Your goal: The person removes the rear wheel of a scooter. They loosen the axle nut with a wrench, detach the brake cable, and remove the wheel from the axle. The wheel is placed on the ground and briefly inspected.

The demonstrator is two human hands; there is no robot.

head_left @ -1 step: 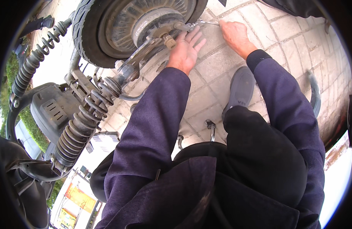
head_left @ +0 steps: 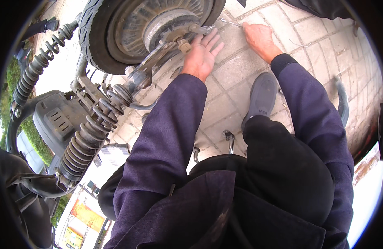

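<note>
A scooter's rear wheel (head_left: 116, 37) lies tilted at the top, its metal hub (head_left: 166, 25) and axle nut (head_left: 184, 45) facing me. My left hand (head_left: 202, 56) rests flat beside the axle nut with its fingers spread, and holds nothing. My right hand (head_left: 260, 39) is on the paving to the right of the wheel, closed around the handle of a thin silver wrench (head_left: 229, 23). The wrench's far end reaches the hub's right edge. Both my arms are in dark purple sleeves.
A coil-spring shock absorber (head_left: 89, 137) and a swing arm (head_left: 146, 70) run down-left from the hub to a grey engine cover (head_left: 58, 120). My grey shoe (head_left: 262, 95) stands on the brick paving (head_left: 237, 70). Metal stand hooks (head_left: 229, 139) show near my knee.
</note>
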